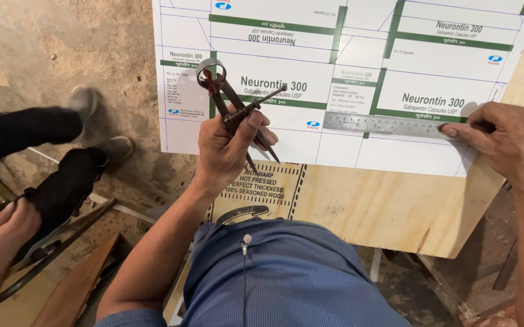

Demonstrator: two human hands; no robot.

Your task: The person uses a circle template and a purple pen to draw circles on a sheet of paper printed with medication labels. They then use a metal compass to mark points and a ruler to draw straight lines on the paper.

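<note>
My left hand (228,145) grips a dark metal divider compass (234,106), its ring top pointing away and its two pointed legs angled down toward me. My right hand (507,139) presses fingertips on the right end of a steel ruler (389,124). The ruler lies flat across a white printed sheet (347,72) with green bars and box-layout lines. That sheet rests on a plywood board (383,206) in front of my lap.
At left, another person sits on the dusty concrete floor (62,48), with dark trousers, shoes (89,106) and a hand (7,227) visible. Wood strips and a metal tool (62,242) lie at lower left. The plywood's near edge reaches my blue-shirted torso.
</note>
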